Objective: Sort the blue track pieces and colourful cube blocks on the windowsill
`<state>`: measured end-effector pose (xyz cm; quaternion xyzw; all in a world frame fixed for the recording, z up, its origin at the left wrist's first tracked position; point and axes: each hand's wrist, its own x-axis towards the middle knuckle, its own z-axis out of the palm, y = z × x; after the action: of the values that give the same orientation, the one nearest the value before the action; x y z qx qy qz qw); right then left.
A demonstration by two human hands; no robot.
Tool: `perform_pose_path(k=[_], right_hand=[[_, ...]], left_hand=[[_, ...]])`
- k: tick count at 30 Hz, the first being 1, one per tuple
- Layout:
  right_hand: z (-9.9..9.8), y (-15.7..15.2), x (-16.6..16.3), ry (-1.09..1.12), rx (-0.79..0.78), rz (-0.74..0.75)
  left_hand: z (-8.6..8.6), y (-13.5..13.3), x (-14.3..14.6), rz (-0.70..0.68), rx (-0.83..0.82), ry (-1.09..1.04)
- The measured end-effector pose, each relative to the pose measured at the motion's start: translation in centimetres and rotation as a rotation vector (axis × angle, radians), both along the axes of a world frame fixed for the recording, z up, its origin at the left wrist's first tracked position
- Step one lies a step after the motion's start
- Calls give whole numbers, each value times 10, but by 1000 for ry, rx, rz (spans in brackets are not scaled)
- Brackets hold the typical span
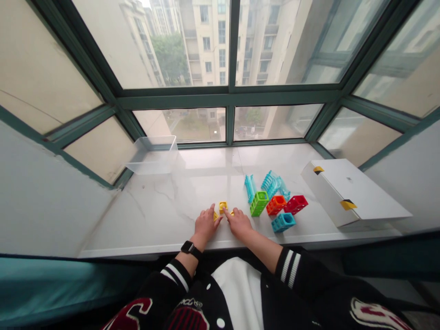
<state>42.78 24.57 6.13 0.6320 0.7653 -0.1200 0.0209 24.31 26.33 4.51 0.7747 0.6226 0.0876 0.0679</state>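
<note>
On the white marble sill (172, 201) both my hands rest close together around small yellow toy pieces. My left hand (205, 224) has its fingers curled, with a yellow piece (215, 216) showing at its fingertips. My right hand (239, 222) points its index finger toward a yellow cube piece (223, 206) and partly covers another yellow bit (232, 212). How each piece is gripped is hidden by the fingers. Just right of my right hand stand a green block (259, 203), an orange block (276, 205), a red block (295, 204) and a blue block (283, 222).
Light blue curved track pieces (271, 183) lie behind the blocks. A white box (350, 192) with yellow tabs sits at the right of the sill. A clear plastic tub (153, 153) stands at the back left by the window.
</note>
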Motion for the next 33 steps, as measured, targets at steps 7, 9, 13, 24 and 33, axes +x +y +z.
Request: perform_pose_path(k=[7, 9, 13, 24, 33], right_hand=[[-4, 31, -5, 14, 11, -74], [-9, 31, -3, 11, 24, -83], [-21, 16, 5, -3, 72, -66], [-31, -23, 23, 71, 108, -78], [-32, -23, 23, 91, 128, -94]], left_hand=[[2, -5, -10, 24, -21, -1], [1, -7, -11, -5, -5, -18], [-2, -12, -16, -51, 36, -18], [-13, -12, -21, 4, -4, 13], [7, 13, -38, 186, -152, 15]])
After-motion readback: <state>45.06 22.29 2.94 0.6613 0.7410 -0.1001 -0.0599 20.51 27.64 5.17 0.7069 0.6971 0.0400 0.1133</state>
